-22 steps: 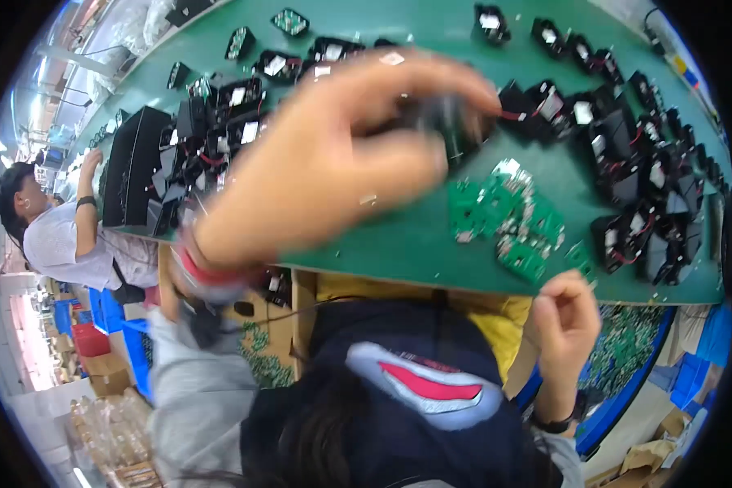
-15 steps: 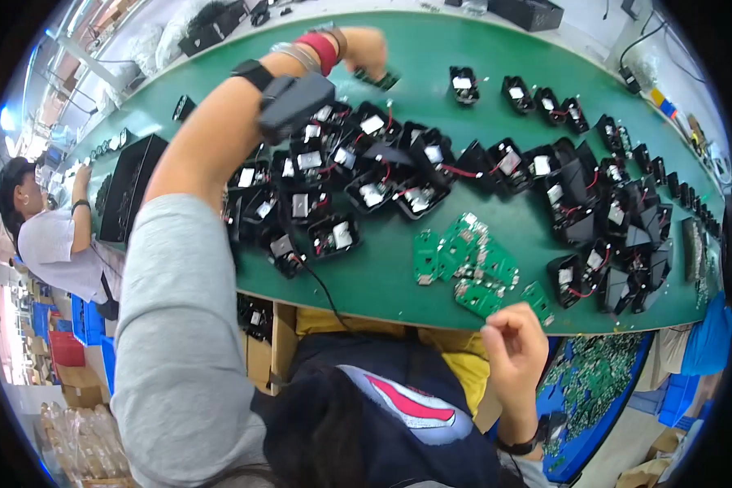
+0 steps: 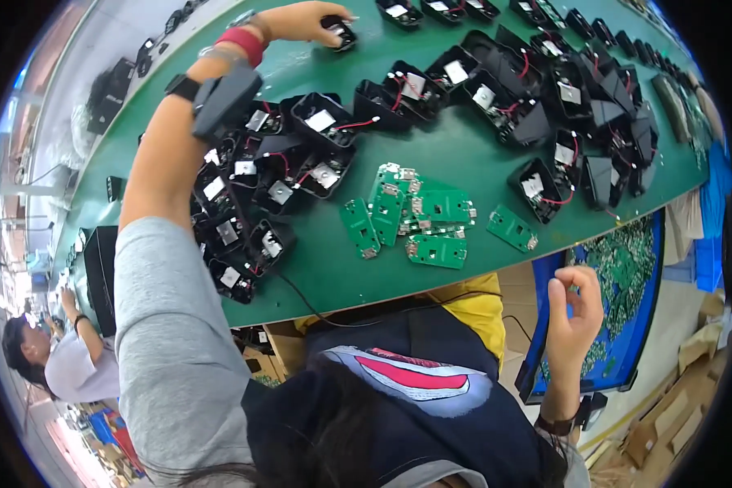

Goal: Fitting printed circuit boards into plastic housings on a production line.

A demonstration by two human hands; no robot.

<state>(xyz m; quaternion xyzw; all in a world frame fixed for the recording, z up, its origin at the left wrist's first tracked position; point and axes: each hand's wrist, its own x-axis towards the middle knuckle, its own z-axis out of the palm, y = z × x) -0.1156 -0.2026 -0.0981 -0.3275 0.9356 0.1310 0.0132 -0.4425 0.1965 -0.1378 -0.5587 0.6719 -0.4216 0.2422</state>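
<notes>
At the far side of the green table my left hand point(image 3: 305, 22) is stretched out. Its thumb and fingers grip a small black plastic housing point(image 3: 343, 35). Closer to me, my right hand point(image 3: 576, 317) is raised off the table's front edge, fingers curled toward the thumb, with nothing visible in it. Between the arms lies a loose pile of green circuit boards point(image 3: 443, 206), with a single circuit board point(image 3: 512, 228) to its right. Open black housings with white parts and red wires crowd the left point(image 3: 320, 120) and right point(image 3: 569, 93) of the pile.
A row of black housings point(image 3: 443, 10) runs along the table's far side. A blue tray point(image 3: 644, 325) full of circuit boards stands below the table on the right. A black cable point(image 3: 309, 305) crosses the front edge. Another person point(image 3: 77, 370) works at the far left.
The view has shifted, bringing the circuit boards further left in it. My left hand, blurred beside a dark green piece earlier, now grips a black housing. My right hand stays curled.
</notes>
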